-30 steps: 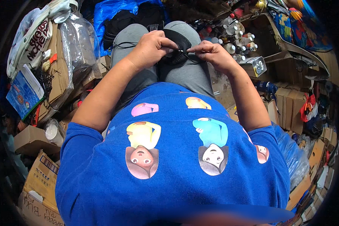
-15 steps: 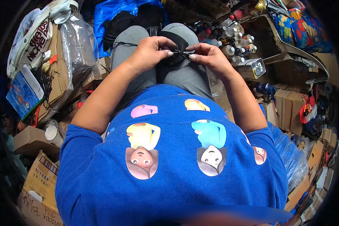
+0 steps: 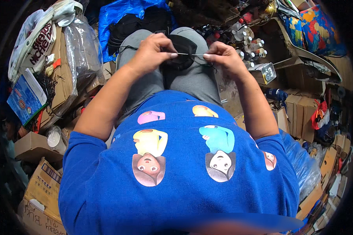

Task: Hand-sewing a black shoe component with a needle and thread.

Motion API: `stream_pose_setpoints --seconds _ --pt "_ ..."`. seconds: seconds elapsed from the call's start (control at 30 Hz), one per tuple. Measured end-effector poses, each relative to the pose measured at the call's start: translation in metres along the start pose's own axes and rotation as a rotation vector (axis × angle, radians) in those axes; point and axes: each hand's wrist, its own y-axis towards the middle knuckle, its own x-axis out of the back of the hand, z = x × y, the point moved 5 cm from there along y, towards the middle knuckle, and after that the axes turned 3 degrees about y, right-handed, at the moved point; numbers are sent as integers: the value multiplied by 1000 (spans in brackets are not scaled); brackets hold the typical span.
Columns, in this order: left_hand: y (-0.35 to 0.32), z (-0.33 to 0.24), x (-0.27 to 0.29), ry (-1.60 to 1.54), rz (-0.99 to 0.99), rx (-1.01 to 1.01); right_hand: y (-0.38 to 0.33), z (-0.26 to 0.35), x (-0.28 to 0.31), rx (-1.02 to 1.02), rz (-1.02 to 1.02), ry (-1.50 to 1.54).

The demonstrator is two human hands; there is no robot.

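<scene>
We look down at our lap, where our left hand (image 3: 151, 53) pinches the near end of a thin pale strand (image 3: 189, 54), thumb and forefinger closed tight on it; the strand runs level from those fingertips across to 3 o'clock, where our right hand (image 3: 223, 58) nips its other end in the same narrow pinch; directly beneath the strand, between the two hands, a black fabric piece (image 3: 180, 58) lies draped over our grey trousers (image 3: 192, 80). Half a second ago the hands were almost touching over the cloth; now they stand apart and the strand shows drawn taut between them. The cloth looks soft, matte and rounded at its top; the strand is fine and straight, though we cannot tell whether it is wire or thread; at 9 o'clock of the left hand sits a crinkled clear plastic bag (image 3: 80, 51) against brown cardboard.
</scene>
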Motion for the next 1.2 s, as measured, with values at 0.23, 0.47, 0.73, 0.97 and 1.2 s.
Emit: stream_pose_setpoints --seconds 0.23,0.47,0.73,0.97,1.2 --pt "3 -17 -12 -18 170 105 -6 -3 -11 20 -27 1" --pt "11 -24 -16 172 297 -7 -38 15 17 -55 16 108" --pt "14 -28 -16 309 288 -92 -12 65 27 381 -345 -768" --pt "12 -26 -11 300 330 -96 -4 61 -50 465 108 -1397" --pt "-8 -15 18 285 336 -176 -3 46 -31 521 99 -1243"
